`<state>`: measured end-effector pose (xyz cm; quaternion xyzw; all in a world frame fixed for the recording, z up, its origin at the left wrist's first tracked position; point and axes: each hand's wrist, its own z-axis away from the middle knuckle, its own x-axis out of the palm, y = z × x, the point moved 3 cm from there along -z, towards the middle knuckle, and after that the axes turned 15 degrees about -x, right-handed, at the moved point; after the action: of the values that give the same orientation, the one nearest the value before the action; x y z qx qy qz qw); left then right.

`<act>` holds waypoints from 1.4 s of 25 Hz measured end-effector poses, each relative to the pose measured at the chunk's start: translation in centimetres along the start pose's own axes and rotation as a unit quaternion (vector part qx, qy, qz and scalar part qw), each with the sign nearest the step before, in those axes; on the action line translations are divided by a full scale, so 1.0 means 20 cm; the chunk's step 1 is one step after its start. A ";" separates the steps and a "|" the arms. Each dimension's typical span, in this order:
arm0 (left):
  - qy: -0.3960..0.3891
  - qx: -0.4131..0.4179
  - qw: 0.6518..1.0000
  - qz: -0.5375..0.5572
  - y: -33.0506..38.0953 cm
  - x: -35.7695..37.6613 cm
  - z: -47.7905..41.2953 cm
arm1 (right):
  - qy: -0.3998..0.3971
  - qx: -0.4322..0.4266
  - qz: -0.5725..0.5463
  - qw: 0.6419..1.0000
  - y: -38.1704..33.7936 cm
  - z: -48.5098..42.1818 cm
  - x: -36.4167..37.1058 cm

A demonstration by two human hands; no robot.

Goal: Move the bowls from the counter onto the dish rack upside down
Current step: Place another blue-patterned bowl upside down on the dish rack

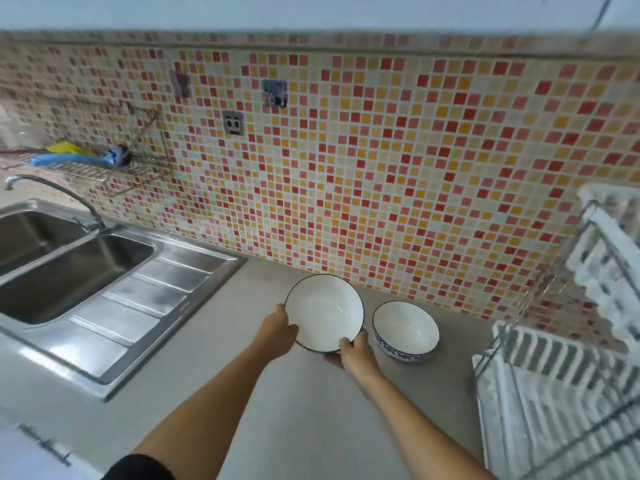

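Grey counter point(277, 410) is supporting both bowls. We are gripping the wide bowl point(323, 311), rigid, glazed, likely slippery, breakable, at opposite rim edges: left hand point(277, 329) and right hand point(356, 351) closed around it.

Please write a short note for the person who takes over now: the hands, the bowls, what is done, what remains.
Left hand and right hand: both grip the rim of the wide white bowl with a thin dark rim, mouth up, by the wall.
Smaller white bowl with blue pattern outside: upright on the grey counter, just right of it.
White wire dish rack: far right, no bowls visible on it.
Done: none placed.
Left: both bowls onto the rack, upside down.
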<state>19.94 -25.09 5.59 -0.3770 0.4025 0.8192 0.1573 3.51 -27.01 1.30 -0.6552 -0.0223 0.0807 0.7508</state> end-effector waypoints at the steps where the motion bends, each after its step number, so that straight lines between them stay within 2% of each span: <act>1: 0.015 0.013 1.000 0.015 0.01 -0.06 0.08 | -0.010 -0.023 -0.002 1.000 -0.07 0.07 -0.01; 6: 0.086 0.070 0.983 0.148 0.07 -0.36 0.56 | -0.053 -0.198 0.067 0.976 -0.47 0.50 -0.13; 8: 0.101 0.095 0.964 0.227 0.10 -0.46 0.79 | -0.051 -0.262 0.087 0.960 -0.63 0.66 -0.19; 11: 0.086 0.186 0.928 0.310 0.18 -0.57 1.06 | -0.055 -0.348 0.095 0.931 -0.89 0.86 -0.30; 15: 0.013 0.329 0.879 0.346 0.37 -0.68 1.39 | -0.060 -0.351 0.066 0.932 -1.24 1.09 -0.51; 19: -0.026 0.362 0.844 0.394 0.60 -0.68 1.62 | -0.035 -0.361 0.040 0.931 -1.44 1.18 -0.79; 22: -0.065 0.407 0.816 0.405 0.82 -0.59 1.78 | -0.035 -0.382 -0.025 0.923 -1.55 1.31 -1.06; 26: -0.109 0.442 0.792 0.407 1.17 -0.35 1.99 | -0.052 -0.400 -0.002 0.915 -1.61 1.43 -1.50; 28: -0.143 0.452 0.792 0.385 1.35 -0.22 2.07 | -0.012 -0.394 0.011 0.919 -1.62 1.45 -1.75; 31: -0.160 0.491 0.805 0.293 1.60 0.01 2.19 | 0.020 -0.401 0.041 0.915 -1.62 1.49 -2.13; 33: -0.159 0.504 0.814 0.242 1.74 0.17 2.28 | 0.034 -0.404 0.104 0.908 -1.60 1.50 -2.37; 35: -0.145 0.512 0.826 0.188 1.84 0.31 2.32 | 0.047 -0.415 0.204 0.886 -1.58 1.50 -2.54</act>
<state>-27.57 -12.24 39.11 -0.0364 0.7996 0.5547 0.2272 -47.94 -9.30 40.32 -0.8999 0.1155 0.1847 0.3778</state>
